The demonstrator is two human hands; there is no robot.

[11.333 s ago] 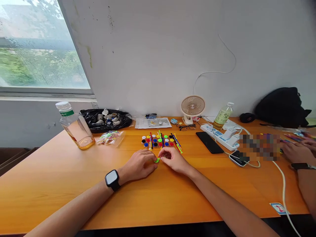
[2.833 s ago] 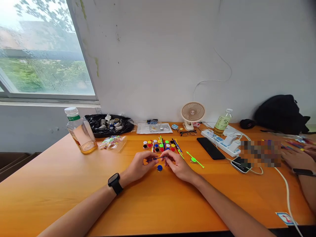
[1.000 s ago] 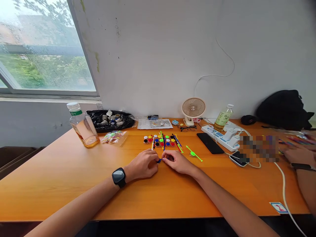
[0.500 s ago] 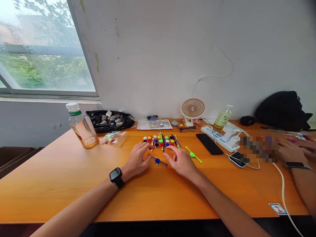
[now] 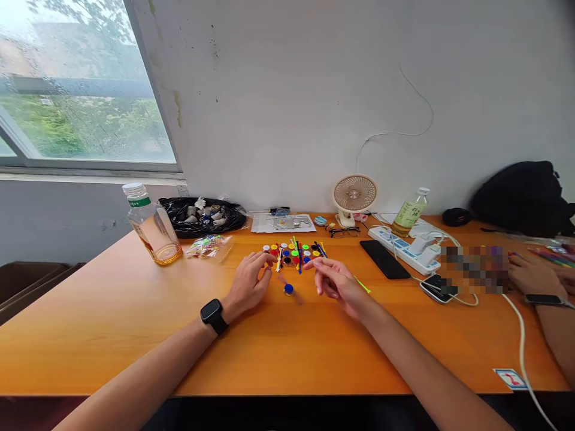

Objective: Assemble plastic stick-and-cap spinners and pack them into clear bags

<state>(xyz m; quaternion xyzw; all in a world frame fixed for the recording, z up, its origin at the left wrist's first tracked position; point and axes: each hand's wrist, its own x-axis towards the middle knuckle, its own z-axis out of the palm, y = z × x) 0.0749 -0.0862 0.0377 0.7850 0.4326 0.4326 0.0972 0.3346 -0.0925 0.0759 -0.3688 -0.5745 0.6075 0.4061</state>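
A sticker [image 5: 511, 378] lies at the near edge of the table [image 5: 224, 365]. The left hand [image 5: 249, 281] is loosely spread, thumb apart, empty; the right hand [image 5: 339, 284] is empty, forefinger extended, other fingers curled. Between them sits a blue disc [image 5: 288, 290] with a blurred pointer [image 5: 298, 297]. The right hand partly covers a green pointer [image 5: 363, 285]. Beyond: coloured discs [image 5: 294, 253] and sticks [image 5: 299, 264], phone [image 5: 384, 259], power strip [image 5: 402, 249], fan [image 5: 354, 193]

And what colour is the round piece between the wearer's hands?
The round piece is blue; the head view shows it.
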